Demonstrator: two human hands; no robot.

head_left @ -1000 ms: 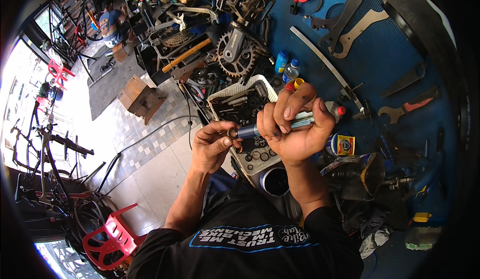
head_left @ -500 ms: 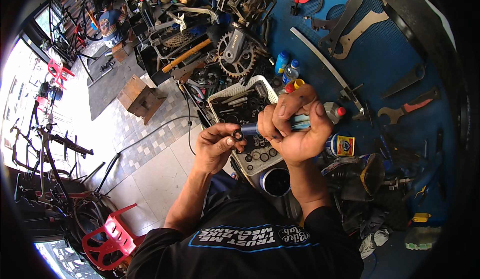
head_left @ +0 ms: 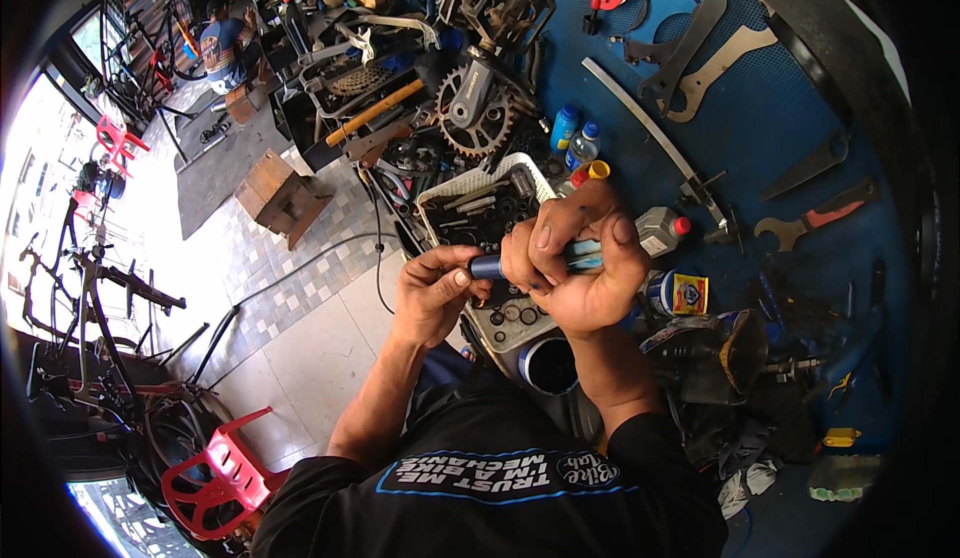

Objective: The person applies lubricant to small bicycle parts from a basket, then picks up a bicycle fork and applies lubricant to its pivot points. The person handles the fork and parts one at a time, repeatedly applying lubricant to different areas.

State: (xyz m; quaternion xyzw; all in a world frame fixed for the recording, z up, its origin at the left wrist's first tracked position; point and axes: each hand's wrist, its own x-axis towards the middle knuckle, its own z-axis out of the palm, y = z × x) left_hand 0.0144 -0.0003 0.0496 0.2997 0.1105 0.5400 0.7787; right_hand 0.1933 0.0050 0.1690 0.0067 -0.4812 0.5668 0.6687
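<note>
My right hand is closed round a tube, dark blue at its left end and pale blue where it shows beyond the fingers. My left hand pinches with thumb and forefinger right at the tube's dark end. That end covers the small dark metal ring held there, so the ring is hidden now. Beneath both hands lies a grey tray with several loose rings on it. Just beyond stands a white plastic basket full of small greasy metal parts.
A dark open tub stands below my right wrist. A chainring with crank and heaped tools lie beyond the basket. Bottles stand along the blue tool board. On the left are a wooden block, a red chair and a seated person.
My right hand has moved left with the tube. The tube's end now covers the ring in my left fingers, which showed before. My left hand has barely moved.
</note>
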